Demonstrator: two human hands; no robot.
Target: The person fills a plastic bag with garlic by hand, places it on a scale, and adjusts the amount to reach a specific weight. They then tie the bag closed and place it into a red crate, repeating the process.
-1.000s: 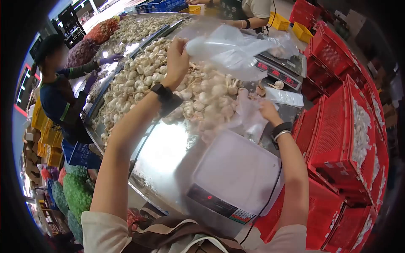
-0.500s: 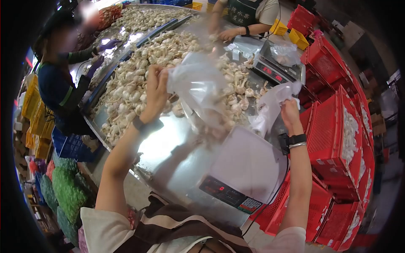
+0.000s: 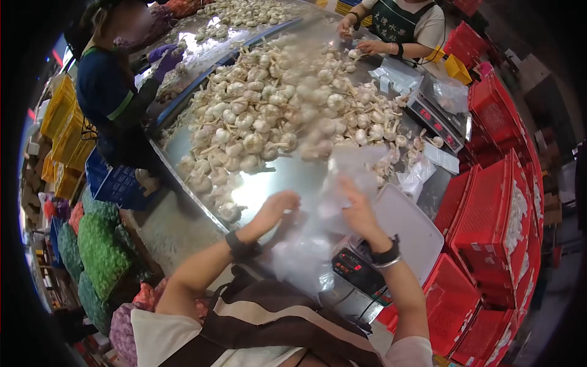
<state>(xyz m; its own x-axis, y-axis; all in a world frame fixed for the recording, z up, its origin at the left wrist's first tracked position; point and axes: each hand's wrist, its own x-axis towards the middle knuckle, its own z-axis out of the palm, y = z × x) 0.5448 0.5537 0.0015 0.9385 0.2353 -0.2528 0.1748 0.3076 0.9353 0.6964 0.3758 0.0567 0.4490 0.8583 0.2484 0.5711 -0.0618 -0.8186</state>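
Note:
A thin clear plastic bag [image 3: 302, 254], blurred by motion, hangs low between my arms, in front of my apron. My left hand [image 3: 275, 211] has its fingers curled at the upper left edge of this bag. Milky plastic film [image 3: 354, 165] spreads around my right hand [image 3: 359, 211], whose smeared fingers are bent into it over the near scale. Under my right forearm lies the white scale [image 3: 406, 223], its pan bare and its red display [image 3: 348, 263] partly covered. Beyond both hands is a large heap of garlic bulbs [image 3: 254, 116] on the metal table [image 3: 287, 174].
More plastic bags [image 3: 419, 177] lie right of the scale. A second scale [image 3: 434, 116] stands farther back. Red crates [image 3: 489, 226] are stacked along the right side. One co-worker [image 3: 107, 85] stands left, another [image 3: 409, 24] across the table. Net sacks [image 3: 104, 251] stand at lower left.
My left hand has come down and toward me from over the garlic, with the clear bag. My right hand has left the bag pile and moved left. The view has shifted.

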